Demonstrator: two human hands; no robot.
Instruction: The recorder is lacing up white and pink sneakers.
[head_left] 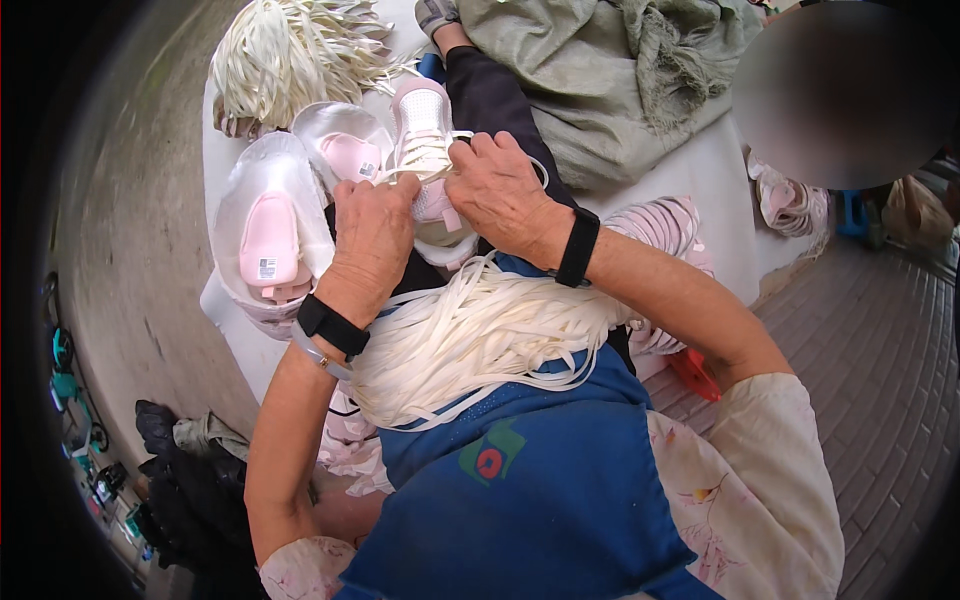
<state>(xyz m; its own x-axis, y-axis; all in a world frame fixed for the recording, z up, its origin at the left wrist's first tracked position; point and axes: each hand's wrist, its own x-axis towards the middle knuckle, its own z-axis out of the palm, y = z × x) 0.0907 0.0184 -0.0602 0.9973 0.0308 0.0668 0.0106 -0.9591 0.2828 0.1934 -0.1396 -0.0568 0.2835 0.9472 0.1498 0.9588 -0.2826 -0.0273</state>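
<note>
A pink and white sneaker [421, 107] stands on end in front of me, its toe pointing away. White lace crosses its tongue in several rows. At its left side my left hand [374, 228] is closed, pinching a white shoelace [402, 173] between thumb and finger. My right hand [508, 192] is closed at the shoe's right side, with a loop of the same lace showing beside it; its fingertips are partly hidden. A thick bundle of loose white laces [490, 325] lies across my lap on the blue apron [520, 500].
Left of the shoe lie stacked pink-soled shoe uppers [270, 235] and another one [350, 155] on a white sheet. Beyond them is a heap of laces [290, 60]. A grey-green sack [610, 90] fills the far right. Stacked pink pieces [660, 225] sit under my right forearm.
</note>
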